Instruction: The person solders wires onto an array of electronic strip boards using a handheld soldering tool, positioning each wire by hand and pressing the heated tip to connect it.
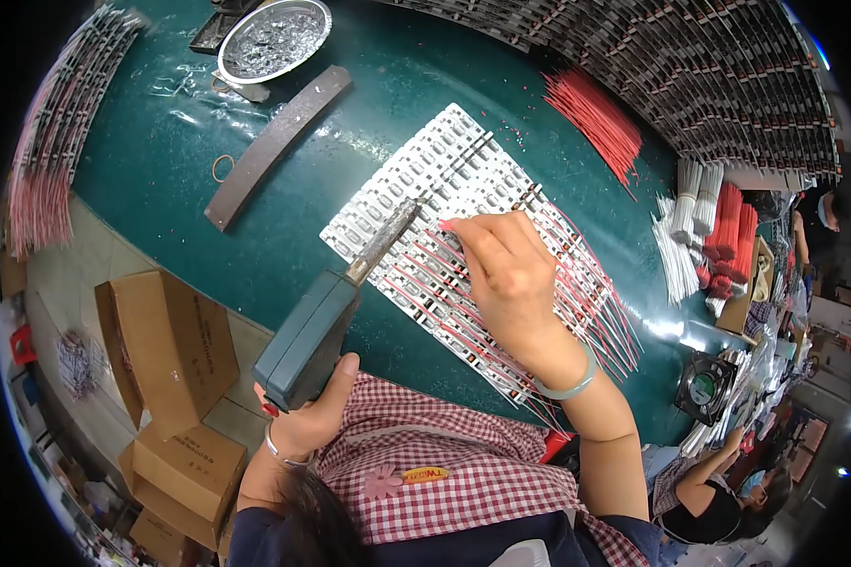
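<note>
My left hand [323, 404] is closed round the handle of a dark green soldering gun [307, 331]. Its metal tip reaches up and right over a panel of small white circuit boards [383, 198] lying at a slant on the table. Over the panel's middle, my right hand [515, 279] pinches what seems a thin wire near the iron's tip; the fingers hide most of it. Rows of red and white wires [596, 307] run across the panel's lower right part and stick out past its edge, partly under my right hand and wrist.
The green table [170, 198] carries a metal bowl [224, 68] of shiny scraps, a brown bar [279, 146] and loose red wires [596, 123]. Wired boards stand stacked [709, 76] at far right. Cardboard boxes [184, 350] sit lower left; a fan [707, 387] and another person [704, 491] are right.
</note>
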Tool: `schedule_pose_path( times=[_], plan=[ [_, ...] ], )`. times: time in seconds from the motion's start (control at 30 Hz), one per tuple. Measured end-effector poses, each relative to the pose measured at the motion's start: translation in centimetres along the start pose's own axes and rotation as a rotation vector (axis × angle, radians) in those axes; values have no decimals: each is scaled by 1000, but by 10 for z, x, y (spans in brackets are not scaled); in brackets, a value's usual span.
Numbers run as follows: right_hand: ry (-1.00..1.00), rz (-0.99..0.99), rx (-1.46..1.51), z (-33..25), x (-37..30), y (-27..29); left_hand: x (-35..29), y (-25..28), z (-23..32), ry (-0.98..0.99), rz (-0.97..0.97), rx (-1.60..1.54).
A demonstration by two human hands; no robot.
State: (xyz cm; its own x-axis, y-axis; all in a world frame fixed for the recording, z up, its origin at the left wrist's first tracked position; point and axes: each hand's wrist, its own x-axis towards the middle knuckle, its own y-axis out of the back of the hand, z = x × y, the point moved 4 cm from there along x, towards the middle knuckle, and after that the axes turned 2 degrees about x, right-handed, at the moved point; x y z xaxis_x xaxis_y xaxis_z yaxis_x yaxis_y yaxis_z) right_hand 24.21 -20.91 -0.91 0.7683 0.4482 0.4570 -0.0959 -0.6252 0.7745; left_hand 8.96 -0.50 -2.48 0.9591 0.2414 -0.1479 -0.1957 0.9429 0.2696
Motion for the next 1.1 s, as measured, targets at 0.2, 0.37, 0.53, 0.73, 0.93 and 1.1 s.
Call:
schedule_pose_path(
  times=[0.2,0.37,0.53,0.73,0.93,1.1],
  plan=[
    [49,15,-36,-2,-7,-5,7,-5,17,-26,4,37],
    [42,5,-55,-6,-6,-6,14,-7,21,-117,67,41],
    [67,-27,-60,-5,-8,-9,14,-10,20,-62,41,70],
    [62,-40,-54,-7,-7,-7,13,-9,19,-142,12,134],
    [70,-53,-54,-8,-6,-7,15,-11,21,-112,-3,107],
    [78,-60,-48,-8,-6,-7,14,-10,21,-71,-8,111]
  ],
)
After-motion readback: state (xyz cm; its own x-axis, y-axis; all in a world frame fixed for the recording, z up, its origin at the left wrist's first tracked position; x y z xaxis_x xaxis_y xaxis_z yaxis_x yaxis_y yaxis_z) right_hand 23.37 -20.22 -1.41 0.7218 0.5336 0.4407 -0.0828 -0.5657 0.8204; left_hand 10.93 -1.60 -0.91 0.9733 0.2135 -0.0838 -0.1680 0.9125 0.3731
